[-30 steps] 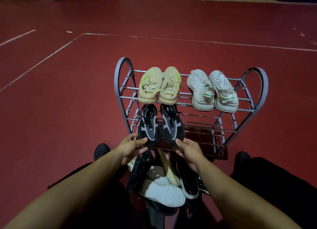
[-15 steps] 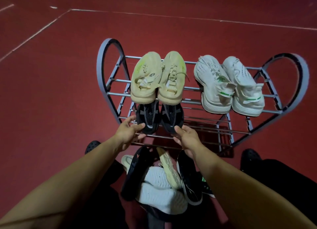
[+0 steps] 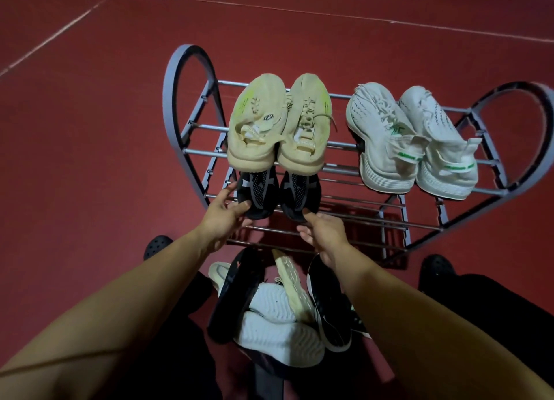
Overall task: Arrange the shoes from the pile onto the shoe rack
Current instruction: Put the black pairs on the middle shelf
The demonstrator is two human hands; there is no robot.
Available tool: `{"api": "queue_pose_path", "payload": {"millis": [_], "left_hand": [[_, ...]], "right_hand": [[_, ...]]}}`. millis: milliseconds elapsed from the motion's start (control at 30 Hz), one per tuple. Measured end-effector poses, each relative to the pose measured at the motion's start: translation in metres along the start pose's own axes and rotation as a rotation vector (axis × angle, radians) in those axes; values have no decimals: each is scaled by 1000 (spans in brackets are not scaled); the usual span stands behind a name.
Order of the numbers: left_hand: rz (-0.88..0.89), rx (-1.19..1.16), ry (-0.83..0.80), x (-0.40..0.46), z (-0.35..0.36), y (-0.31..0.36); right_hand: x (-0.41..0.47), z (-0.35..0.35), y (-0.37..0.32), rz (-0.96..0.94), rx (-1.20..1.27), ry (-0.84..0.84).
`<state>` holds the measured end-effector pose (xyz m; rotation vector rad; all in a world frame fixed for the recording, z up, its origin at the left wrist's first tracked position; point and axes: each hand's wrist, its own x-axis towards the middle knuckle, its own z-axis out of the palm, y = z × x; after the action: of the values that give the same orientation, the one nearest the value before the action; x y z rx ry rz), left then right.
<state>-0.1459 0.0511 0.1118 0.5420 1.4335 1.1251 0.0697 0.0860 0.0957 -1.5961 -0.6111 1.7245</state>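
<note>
A grey metal shoe rack (image 3: 168, 100) stands on the red floor. A cream pair (image 3: 278, 136) and a white pair with green marks (image 3: 410, 148) sit on its top shelf. On the shelf below, half hidden under the cream pair, lie two black mesh shoes. My left hand (image 3: 220, 220) holds the heel of the left black shoe (image 3: 257, 191) between thumb and fingers. My right hand (image 3: 325, 235) holds the heel of the right black shoe (image 3: 299, 194). The pile (image 3: 278, 324) of black, white and cream shoes lies below my hands.
My feet in black clogs (image 3: 157, 243) flank the pile, and my dark trouser legs fill the bottom corners. Bare bars run along the right half of the lower shelves (image 3: 374, 217). White lines cross the red floor (image 3: 90, 130) at the far left.
Both hands have pushed the black pair further in under the cream pair. The camera has moved closer and tilted down.
</note>
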Motion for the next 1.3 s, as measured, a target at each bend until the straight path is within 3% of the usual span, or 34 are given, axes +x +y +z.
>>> {"api": "queue_pose_path", "payload": {"millis": [233, 333, 433, 700, 800, 900, 1067, 1200, 1300], "left_hand": [[-10, 115, -18, -11, 3, 5], [127, 354, 74, -27, -2, -6], [185, 451, 209, -48, -10, -35], [-237, 959, 39, -35, -55, -142], [-349, 952, 152, -10, -86, -192], [-430, 847, 115, 18, -115, -248], [-421, 671, 99, -6, -85, -215], [-432, 720, 126, -5, -87, -221], [-491, 759, 23, -2, -98, -230]], "right_hand": [[-22, 4, 0, -14, -177, -128], [-33, -10, 9, -127, -313, -127], [-42, -34, 35, -209, -495, -149], [-30, -88, 117, -71, -908, -207], [-26, -88, 133, 52, -918, -241], [-17, -92, 145, 83, -983, -297], [7, -101, 135, 136, -933, -216], [13, -102, 133, 149, -938, -168], [16, -105, 155, 162, -971, -197]]}}
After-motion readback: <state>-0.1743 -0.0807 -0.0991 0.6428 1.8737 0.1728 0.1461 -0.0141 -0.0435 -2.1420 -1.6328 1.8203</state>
